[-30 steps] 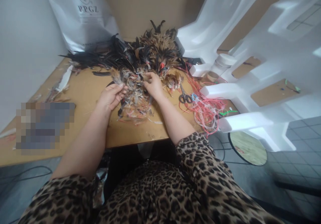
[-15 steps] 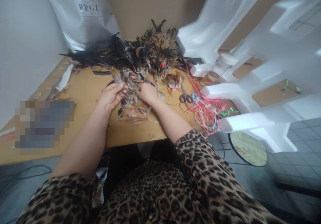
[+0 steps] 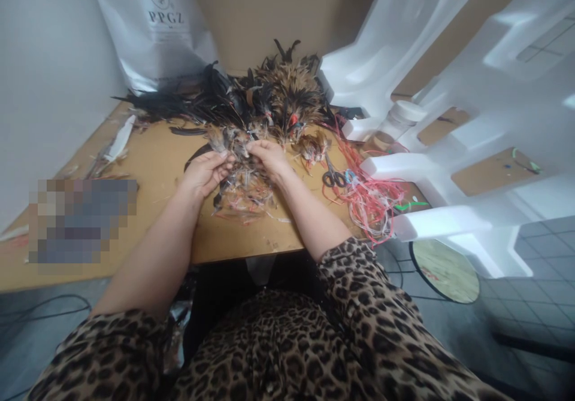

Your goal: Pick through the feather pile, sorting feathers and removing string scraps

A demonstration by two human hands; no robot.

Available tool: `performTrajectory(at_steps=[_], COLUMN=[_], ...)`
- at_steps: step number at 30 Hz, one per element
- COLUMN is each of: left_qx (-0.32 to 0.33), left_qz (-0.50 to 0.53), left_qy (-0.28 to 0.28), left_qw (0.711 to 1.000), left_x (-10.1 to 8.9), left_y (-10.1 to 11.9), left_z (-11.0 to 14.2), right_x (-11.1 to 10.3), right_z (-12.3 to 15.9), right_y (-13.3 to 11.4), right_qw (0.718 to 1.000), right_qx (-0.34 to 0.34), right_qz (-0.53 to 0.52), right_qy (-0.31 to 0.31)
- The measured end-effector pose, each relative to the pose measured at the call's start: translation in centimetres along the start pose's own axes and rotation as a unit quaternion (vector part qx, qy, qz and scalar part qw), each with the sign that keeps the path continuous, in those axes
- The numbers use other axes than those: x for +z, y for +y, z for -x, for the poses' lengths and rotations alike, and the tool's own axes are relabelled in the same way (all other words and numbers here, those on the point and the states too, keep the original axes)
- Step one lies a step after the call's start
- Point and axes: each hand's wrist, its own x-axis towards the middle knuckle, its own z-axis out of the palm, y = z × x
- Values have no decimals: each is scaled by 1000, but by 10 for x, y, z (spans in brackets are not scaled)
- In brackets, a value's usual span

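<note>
My left hand (image 3: 207,173) is closed in a pinch on a small bunch of brownish-grey feathers (image 3: 217,138), whose tips fan out above the thumb. To its right, my right hand (image 3: 268,157) pinches thumb against forefinger beside more small feathers (image 3: 243,134); what sits between those fingers is too small to make out. Under and between both hands lies a loose pile of feathers and pale and reddish string scraps (image 3: 246,197). Just behind the hands are black feathers (image 3: 220,99) and a large brown feather bundle (image 3: 287,84).
On the right lie dark-handled scissors (image 3: 335,178), a tangle of pink and white string (image 3: 371,200) and a small feather tuft (image 3: 312,147). White foam pieces (image 3: 440,218) stand along the table's right edge. A silvery bag (image 3: 162,42) stands at the back left. A white feather (image 3: 121,139) lies left.
My right hand has lifted slightly up and away from the pile, its fingers now more stretched toward the left. My left hand keeps its pinch on the feathers. The view has shifted a little.
</note>
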Motion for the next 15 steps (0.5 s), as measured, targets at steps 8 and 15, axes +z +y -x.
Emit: performTrajectory(at_steps=[8, 15], left_qx=[-23, -35], left_qz=[4, 23], left_qy=[-43, -33], left_qw=[999, 999], left_x=[6, 12], left_y=[-6, -3], left_z=[3, 5], right_x=[21, 24], right_z=[6, 4], right_y=[9, 17], right_qw=[995, 983], right_qx=[-95, -153], right_qz=[9, 78], right_qy=[25, 63])
